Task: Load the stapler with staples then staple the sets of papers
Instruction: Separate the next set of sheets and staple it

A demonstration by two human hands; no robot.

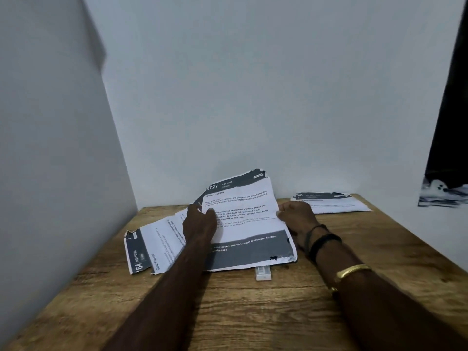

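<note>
Wood-grain table (253, 307), matt, rough-looking. Printed paper sheets (249, 224), matt, torn edges. Small white box (263, 273), prob. card. Bangle (353, 271), shiny gold metal.

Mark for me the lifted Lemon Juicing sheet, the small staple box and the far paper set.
Lemon Juicing sheet (243, 211): head view, white text area at its middle.
Staple box (263, 273): head view, end sticking out below the sheet.
Far paper set (331, 202): head view, top page.

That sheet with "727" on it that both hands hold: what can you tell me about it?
The sheet is white printed paper with dark grey bands at top and bottom, headed "727 Kitchen, Lemon Juicing". Its edges look torn and crumpled. Its far end tilts up off the wooden table. The left hand grips its left edge, the right hand its right.
</note>
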